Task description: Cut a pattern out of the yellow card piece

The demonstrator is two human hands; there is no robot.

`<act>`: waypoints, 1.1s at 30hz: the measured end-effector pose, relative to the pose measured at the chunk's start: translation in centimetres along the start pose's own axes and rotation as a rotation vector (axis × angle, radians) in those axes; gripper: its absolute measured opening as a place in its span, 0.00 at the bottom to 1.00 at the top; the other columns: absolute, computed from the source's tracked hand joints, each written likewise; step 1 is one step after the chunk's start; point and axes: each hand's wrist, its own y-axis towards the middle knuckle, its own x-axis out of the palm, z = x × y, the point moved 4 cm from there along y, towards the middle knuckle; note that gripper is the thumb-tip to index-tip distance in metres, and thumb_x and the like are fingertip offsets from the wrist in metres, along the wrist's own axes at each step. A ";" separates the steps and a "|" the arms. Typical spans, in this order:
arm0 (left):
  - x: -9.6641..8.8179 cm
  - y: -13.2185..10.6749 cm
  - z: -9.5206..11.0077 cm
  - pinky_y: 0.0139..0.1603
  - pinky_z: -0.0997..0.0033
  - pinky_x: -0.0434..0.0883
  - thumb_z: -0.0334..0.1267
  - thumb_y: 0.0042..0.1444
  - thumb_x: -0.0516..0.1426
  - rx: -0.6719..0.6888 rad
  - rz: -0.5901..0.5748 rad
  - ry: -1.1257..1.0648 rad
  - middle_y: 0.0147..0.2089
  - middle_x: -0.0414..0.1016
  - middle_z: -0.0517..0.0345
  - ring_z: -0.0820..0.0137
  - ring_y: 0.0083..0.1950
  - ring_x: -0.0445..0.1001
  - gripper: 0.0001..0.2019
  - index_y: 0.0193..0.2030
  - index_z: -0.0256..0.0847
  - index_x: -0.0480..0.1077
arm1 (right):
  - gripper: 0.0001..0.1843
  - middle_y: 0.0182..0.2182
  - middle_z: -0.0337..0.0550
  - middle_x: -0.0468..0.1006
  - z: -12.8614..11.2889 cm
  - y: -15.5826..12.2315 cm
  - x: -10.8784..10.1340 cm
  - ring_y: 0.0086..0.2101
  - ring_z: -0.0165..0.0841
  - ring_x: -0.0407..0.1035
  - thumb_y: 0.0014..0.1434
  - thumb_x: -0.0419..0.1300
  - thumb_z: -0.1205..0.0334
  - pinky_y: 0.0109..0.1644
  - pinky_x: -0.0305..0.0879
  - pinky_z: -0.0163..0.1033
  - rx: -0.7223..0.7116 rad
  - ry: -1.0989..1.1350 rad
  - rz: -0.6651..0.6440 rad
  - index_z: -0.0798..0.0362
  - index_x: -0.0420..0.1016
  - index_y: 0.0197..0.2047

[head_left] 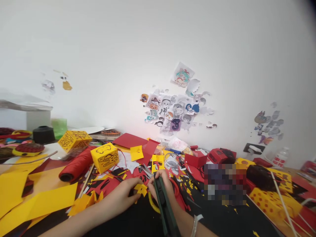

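My left hand (132, 191) pinches a small folded piece of yellow paper (141, 189) between thumb and fingers, low over the black surface. Close beside it on the right, my right hand (164, 184) is closed around a long dark green tool (164, 207); its exact kind is not clear. Silver scissor blades (147, 171) show just beyond both hands, and their handles are hard to make out. A yellow curved band (153, 204) shows under the right hand. Just past the hands lies a yellow paper cutout (158, 161).
Two patterned yellow paper cubes (105, 158) and a red thread spool (77, 163) stand to the left, near large yellow sheets (44, 200). Red and yellow scraps (189, 187) litter the black surface (209, 219). Spotted yellow boxes (274, 200) and sticks lie right.
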 end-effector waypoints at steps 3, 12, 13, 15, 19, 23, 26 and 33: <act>-0.7 -0.3 0.4 0.31 0.75 0.63 0.39 0.53 0.48 -0.010 -0.072 0.028 0.31 0.69 0.61 0.71 0.31 0.66 0.09 0.37 0.41 0.65 | 0.16 0.23 0.33 0.64 -0.4 0.0 -0.5 0.23 0.30 0.63 0.48 0.61 0.60 0.25 0.62 0.34 -0.017 0.034 0.049 0.48 0.54 0.31; -1.5 -2.3 2.4 0.25 0.77 0.60 0.37 0.47 0.53 0.151 -0.343 0.149 0.28 0.69 0.62 0.74 0.27 0.65 0.04 0.27 0.41 0.68 | 0.05 0.25 0.34 0.63 -5.4 -3.5 0.5 0.26 0.27 0.57 0.46 0.57 0.68 0.30 0.55 0.32 0.048 -0.188 -0.470 0.51 0.63 0.27; -1.6 -2.4 2.5 0.26 0.77 0.61 0.37 0.47 0.53 0.147 -0.369 0.132 0.29 0.69 0.62 0.74 0.28 0.65 0.04 0.29 0.41 0.68 | 0.05 0.25 0.34 0.64 -5.4 -3.6 0.8 0.26 0.27 0.58 0.44 0.57 0.69 0.30 0.55 0.32 0.064 -0.199 -0.507 0.52 0.63 0.25; -1.8 -2.6 2.6 0.27 0.77 0.62 0.36 0.48 0.52 0.128 -0.419 0.104 0.31 0.69 0.62 0.73 0.30 0.66 0.06 0.32 0.42 0.68 | 0.05 0.23 0.34 0.64 -5.0 -3.8 1.2 0.25 0.27 0.58 0.43 0.56 0.68 0.30 0.55 0.32 0.102 -0.182 -0.563 0.52 0.62 0.23; -1.6 -3.1 2.3 0.32 0.76 0.65 0.34 0.45 0.53 0.089 -0.318 0.098 0.35 0.69 0.61 0.71 0.35 0.67 0.09 0.35 0.44 0.69 | 0.02 0.21 0.34 0.64 -3.8 -4.0 1.4 0.25 0.28 0.60 0.44 0.53 0.66 0.30 0.57 0.32 0.132 -0.274 -0.594 0.52 0.61 0.23; -0.4 -3.5 1.9 0.34 0.74 0.65 0.28 0.42 0.52 0.053 -0.157 0.099 0.32 0.70 0.59 0.69 0.35 0.68 0.09 0.30 0.43 0.69 | 0.11 0.24 0.34 0.69 -3.5 -4.6 1.5 0.28 0.30 0.63 0.36 0.51 0.71 0.33 0.58 0.32 -0.061 -0.558 -0.509 0.50 0.63 0.26; 0.0 -3.5 1.8 0.35 0.72 0.65 0.28 0.40 0.53 0.042 -0.129 0.075 0.32 0.71 0.58 0.68 0.36 0.68 0.10 0.31 0.42 0.69 | 0.12 0.22 0.33 0.69 -3.5 -5.2 1.7 0.26 0.29 0.64 0.34 0.49 0.73 0.31 0.58 0.31 -0.187 -0.684 -0.459 0.49 0.62 0.25; -0.1 -3.5 1.4 0.36 0.70 0.66 0.27 0.39 0.54 0.019 -0.156 0.046 0.32 0.71 0.58 0.65 0.37 0.68 0.10 0.29 0.43 0.70 | 0.13 0.21 0.33 0.69 -3.6 -5.4 2.5 0.22 0.28 0.65 0.37 0.49 0.72 0.28 0.59 0.30 -0.388 -0.740 -0.607 0.49 0.60 0.29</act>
